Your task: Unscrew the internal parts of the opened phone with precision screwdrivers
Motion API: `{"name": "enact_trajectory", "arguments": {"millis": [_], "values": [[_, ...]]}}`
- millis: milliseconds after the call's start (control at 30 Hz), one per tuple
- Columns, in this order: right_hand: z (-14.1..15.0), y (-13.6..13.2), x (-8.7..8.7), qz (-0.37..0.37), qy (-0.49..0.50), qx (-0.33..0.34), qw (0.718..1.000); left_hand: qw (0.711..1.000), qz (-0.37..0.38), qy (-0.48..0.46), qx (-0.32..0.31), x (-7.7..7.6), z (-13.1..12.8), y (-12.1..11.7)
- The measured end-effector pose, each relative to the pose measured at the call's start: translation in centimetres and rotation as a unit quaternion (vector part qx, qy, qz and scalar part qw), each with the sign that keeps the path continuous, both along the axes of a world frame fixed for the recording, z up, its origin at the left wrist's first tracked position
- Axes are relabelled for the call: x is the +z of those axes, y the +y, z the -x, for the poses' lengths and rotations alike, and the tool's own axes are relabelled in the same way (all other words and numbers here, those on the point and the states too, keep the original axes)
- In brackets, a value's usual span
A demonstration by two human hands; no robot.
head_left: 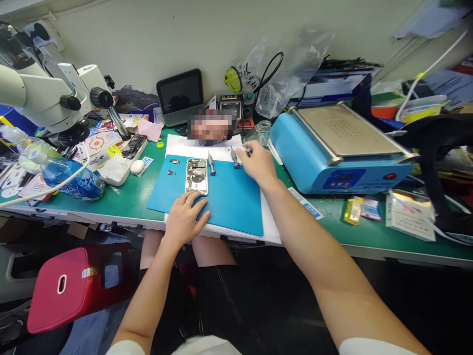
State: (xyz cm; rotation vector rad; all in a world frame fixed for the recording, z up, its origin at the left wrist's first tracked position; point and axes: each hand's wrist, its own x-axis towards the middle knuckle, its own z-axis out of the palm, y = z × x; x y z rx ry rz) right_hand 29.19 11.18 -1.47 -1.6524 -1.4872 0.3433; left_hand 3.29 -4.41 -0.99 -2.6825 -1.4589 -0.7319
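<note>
An opened phone (196, 176) lies face down on a blue mat (229, 202), its insides showing. My left hand (186, 214) rests flat on the mat just below the phone, fingers spread, holding nothing. My right hand (255, 161) reaches to the mat's far right corner, fingers closed around a small metal tool (247, 149) I cannot make out well. Two screwdrivers (211, 163) (234, 157) lie near the mat's top edge. Small loose parts (172, 166) sit left of the phone.
A blue heating machine (338, 153) with a metal top stands to the right. A microscope (48, 93) and a water bottle (62, 170) fill the left side. A small screen (180, 94), a glass jar (261, 131) and clutter line the back. A red stool (77, 286) is below.
</note>
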Motion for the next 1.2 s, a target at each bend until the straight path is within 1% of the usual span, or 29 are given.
{"name": "enact_trajectory", "arguments": {"millis": [67, 167, 267, 467, 600, 800, 900, 1067, 1200], "values": [[0.1, -0.5, 0.0, 0.044, -0.053, 0.026, 0.997, 1.000, 0.000, 0.001, -0.001, 0.1, 0.0, 0.0], [0.6, -1.0, 0.1, 0.074, -0.109, 0.051, 0.990, 1.000, 0.000, 0.003, -0.002, 0.2, 0.0, 0.0], [0.9, -1.2, 0.6, 0.078, -0.140, 0.068, 0.985, 1.000, 0.000, 0.004, -0.001, 0.2, 0.1, 0.1], [1.6, -1.5, 1.1, 0.066, -0.172, 0.124, 0.975, 1.000, 0.002, 0.006, 0.000, 0.1, 0.0, 0.0], [1.9, -1.7, 1.0, 0.065, -0.177, 0.138, 0.972, 1.000, 0.003, 0.004, 0.001, 0.2, 0.0, 0.0], [2.3, -1.9, 0.5, 0.036, -0.167, 0.211, 0.963, 1.000, 0.004, 0.005, 0.002, 0.4, 0.0, 0.0], [2.8, -1.8, 0.3, 0.024, -0.153, 0.234, 0.960, 1.000, 0.003, 0.008, 0.002, 0.4, 0.0, 0.0], [3.2, -1.9, 0.5, 0.012, -0.128, 0.245, 0.961, 1.000, 0.002, 0.011, 0.001, 0.3, 0.0, -0.1], [3.2, -2.1, 0.6, 0.017, -0.114, 0.255, 0.960, 1.000, 0.004, 0.009, 0.002, 0.3, 0.0, -0.1]]}}
